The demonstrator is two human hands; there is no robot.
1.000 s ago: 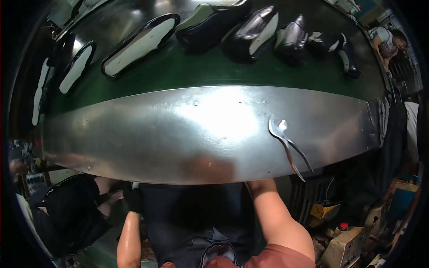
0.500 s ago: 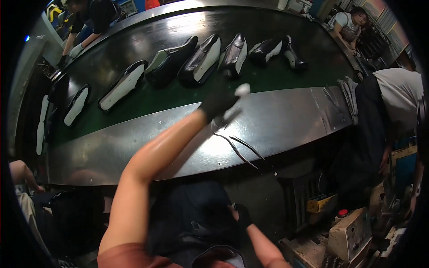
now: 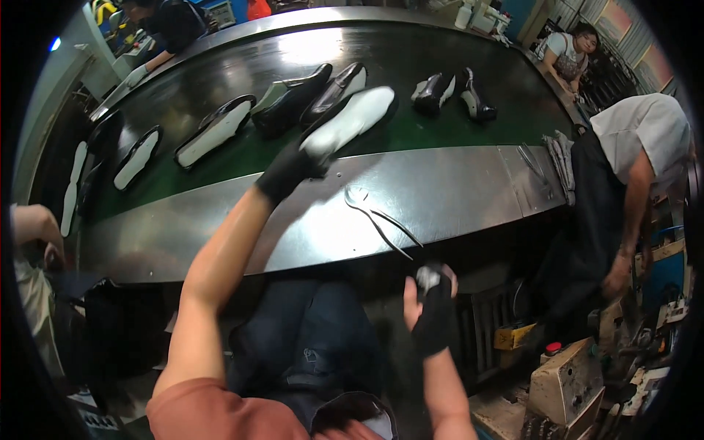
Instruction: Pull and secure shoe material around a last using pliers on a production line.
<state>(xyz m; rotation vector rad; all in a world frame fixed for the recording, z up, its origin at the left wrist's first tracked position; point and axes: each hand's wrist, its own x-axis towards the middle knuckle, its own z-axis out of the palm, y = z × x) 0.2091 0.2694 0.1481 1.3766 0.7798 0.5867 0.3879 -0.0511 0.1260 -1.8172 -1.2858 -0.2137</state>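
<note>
White-soled shoe (image 3: 352,119) now lifted at twelve o'clock, left hand (image 3: 290,171) clamping its eight-o'clock end between fingers, a gap opened in the row of shoes (image 3: 292,101) (one piece picked); right hand (image 3: 433,306) at five o'clock from pincers (image 3: 366,210), fingers' grip unclear.

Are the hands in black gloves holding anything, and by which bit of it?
The left hand holds a dark shoe with a white bottom by its near, lower-left end. Whether the right hand holds anything, I can't tell.
</note>
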